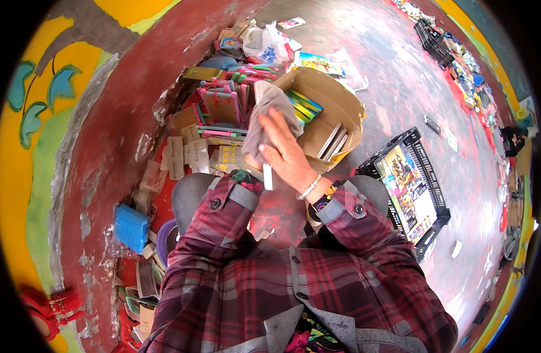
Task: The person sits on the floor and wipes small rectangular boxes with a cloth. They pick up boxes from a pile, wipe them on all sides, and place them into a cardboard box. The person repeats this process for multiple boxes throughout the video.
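Head view: biggest item is the cardboard box (338,97), open-topped, on the floor ahead of the knees. Likely trouble: the cloth work hangs over its near-left rim, so a low elbow or dropped piece could knock the flap or fall inside.

Pile of pink- and green-edged boards (222,105), just left of the box. Boards lean at mixed angles; a sideways bump from the left forearm could probably start a slide.

Black crate (426,176), beside the right knee, printed sheets inside. A knee swung outward could shove it.

Grey-mauve cloth (264,120): raised in front of the body, between boards and box; whether it touches the rim, cannot tell. Right hand (288,156) lies against it, fingers extended, not curled round it. Left hand hidden; its grip cannot be told. Risk: with the palm only pressing, the cloth could bunch or slip if pressure is uneven.

Yellow-green books (304,106) in the box, near the cloth; a trailing corner might catch them.

White strip (267,176), smallest, shows below the cloth. If poorly supported behind, a hard push could tip it loose.
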Demonstrator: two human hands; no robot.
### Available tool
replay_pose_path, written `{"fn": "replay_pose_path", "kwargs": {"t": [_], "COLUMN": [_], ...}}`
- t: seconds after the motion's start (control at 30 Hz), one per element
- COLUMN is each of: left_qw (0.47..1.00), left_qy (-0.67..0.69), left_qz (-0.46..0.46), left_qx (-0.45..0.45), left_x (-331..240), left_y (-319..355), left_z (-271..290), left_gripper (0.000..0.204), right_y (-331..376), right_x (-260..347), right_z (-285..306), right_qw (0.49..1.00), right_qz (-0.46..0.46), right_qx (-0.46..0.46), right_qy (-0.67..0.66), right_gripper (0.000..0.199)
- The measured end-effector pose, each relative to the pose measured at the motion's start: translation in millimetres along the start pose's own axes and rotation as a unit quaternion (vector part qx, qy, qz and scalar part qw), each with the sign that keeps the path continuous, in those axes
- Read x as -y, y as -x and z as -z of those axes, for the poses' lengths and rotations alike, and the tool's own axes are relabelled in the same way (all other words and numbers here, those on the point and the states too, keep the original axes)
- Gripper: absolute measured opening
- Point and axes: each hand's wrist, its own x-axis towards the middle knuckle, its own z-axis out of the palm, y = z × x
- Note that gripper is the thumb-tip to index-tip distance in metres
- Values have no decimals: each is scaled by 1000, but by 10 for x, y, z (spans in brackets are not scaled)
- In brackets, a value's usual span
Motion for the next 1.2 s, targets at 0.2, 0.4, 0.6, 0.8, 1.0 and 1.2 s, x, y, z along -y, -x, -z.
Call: {"fn": "replay_pose_path", "kwargs": {"t": [0.2, 0.4, 0.6, 0.8, 1.0, 1.2], "left_qw": [855, 832, 808, 830, 837, 846], "left_qy": [-383, -419, -492, -371, -416, -457], "left_qz": [351, 363, 306, 391, 326, 221], "left_qx": [5, -30, -108, -142, -139, -162], "left_x": [-540, -389, -499, -632, -620, -709], "left_y": [-221, -183, -400, -508, -497, -616], "left_z": [-270, -195, -288, -271, -400, -270], "left_gripper": [53, 59, 74, 27, 24, 20], "right_y": [-60, -244, -291, -283, -232, -136], "right_x": [-23, -145, -305, -337, -366, -342], "right_z": [134, 327, 473, 456, 397, 210], "right_qw": [980, 876, 790, 778, 809, 849], "right_qz": [-100, -195, -237, -264, -282, -279], "right_qx": [-144, -237, -227, -211, -157, -93], "right_qy": [-92, -371, -518, -529, -491, -439], "right_gripper": [70, 58, 33, 28, 28, 30]}}
